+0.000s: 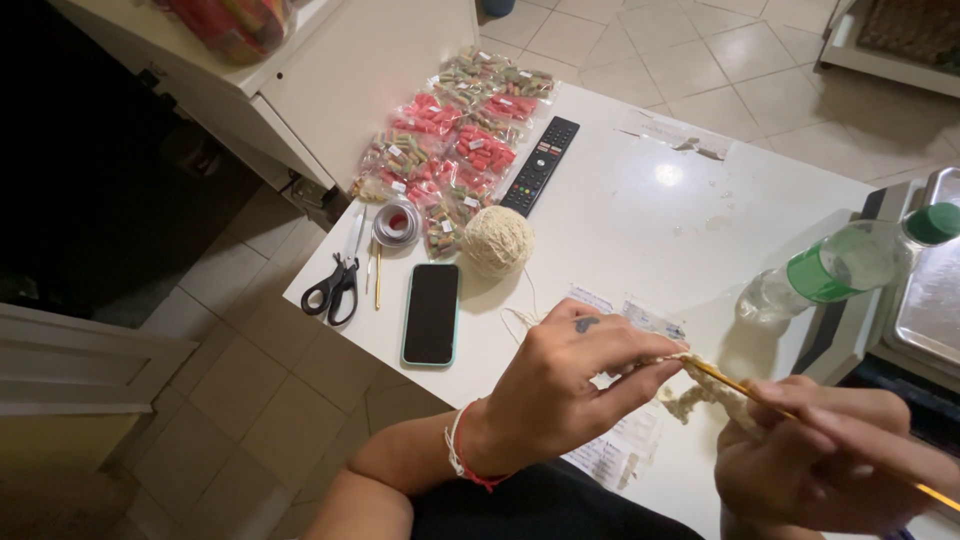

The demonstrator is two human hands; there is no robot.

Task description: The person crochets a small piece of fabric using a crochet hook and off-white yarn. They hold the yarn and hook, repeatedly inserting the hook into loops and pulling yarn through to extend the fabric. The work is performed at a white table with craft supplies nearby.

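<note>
Cream-coloured crochet piece (700, 395) sits low and right of centre in the frame, pinched between both hands just over the white table (640, 210). Left hand (565, 385) is closed around its upper end and the yarn strand, fingers pointing right. Right hand (820, 455) grips the thin golden crochet hook (800, 415), whose long axis runs diagonally from the lower right corner up-left into the stitches, so the tip meets the work right by the left fingertips. Off to the upper left sit a cream yarn ball (497, 240), a dark phone in a teal case (431, 313) and black-handled scissors (338, 280).
</note>
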